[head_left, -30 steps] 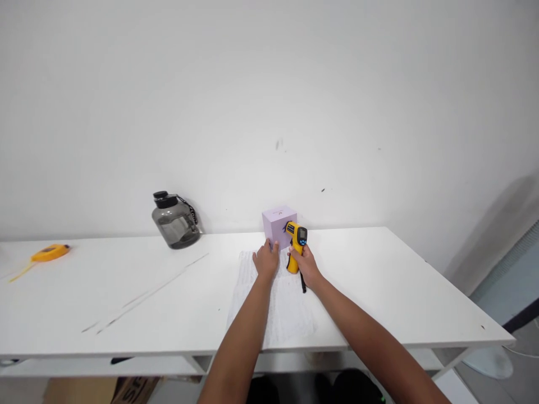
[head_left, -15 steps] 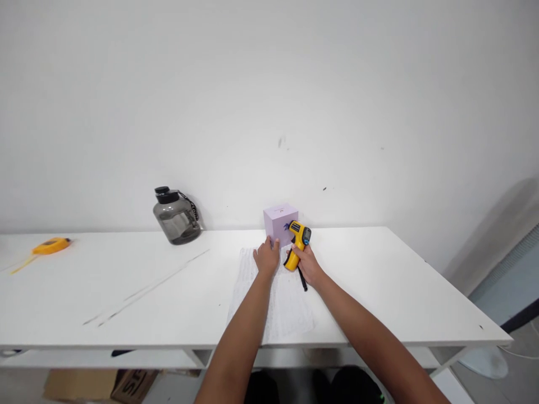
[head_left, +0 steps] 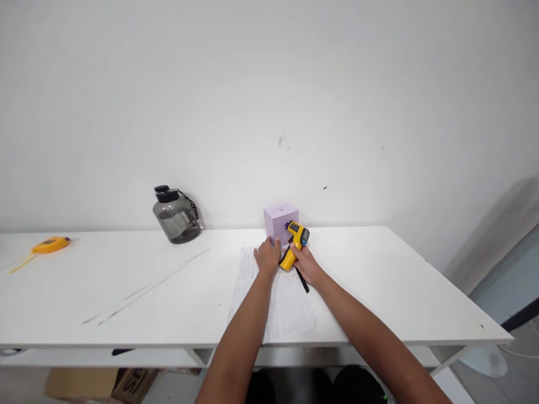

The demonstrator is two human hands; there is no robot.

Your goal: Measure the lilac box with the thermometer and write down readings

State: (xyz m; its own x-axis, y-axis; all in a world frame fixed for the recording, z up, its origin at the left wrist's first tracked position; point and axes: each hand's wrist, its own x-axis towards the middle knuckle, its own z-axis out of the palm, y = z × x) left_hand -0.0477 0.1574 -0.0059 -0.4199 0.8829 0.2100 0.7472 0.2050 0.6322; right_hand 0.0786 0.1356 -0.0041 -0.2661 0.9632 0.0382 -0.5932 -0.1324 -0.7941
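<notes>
A lilac cardboard box [head_left: 275,225] stands upright near the back edge of the table. My left hand [head_left: 266,257] grips its lower near corner, thumb on the front face and fingers toward the left side. In my right hand [head_left: 307,265] is a yellow and black infrared thermometer gun [head_left: 295,241], held by its handle with its nose close to the box's front face. A dark print on that face is partly covered by the thermometer. Below the right hand lies a black pen-like stick [head_left: 302,281], its upper end hidden. Both forearms cross a printed paper sheet [head_left: 290,314].
A grey transparent water jug [head_left: 177,219] with a black lid stands at the back left. Farther left lies an orange tape measure [head_left: 51,244] with its yellow tape partly out. The white table [head_left: 147,314] meets the wall behind. A cardboard box [head_left: 82,384] sits underneath.
The thermometer has shifted slightly left, its handle tilting further toward my left hand. More of the black stick shows. My left hand and the box stay nearly still.
</notes>
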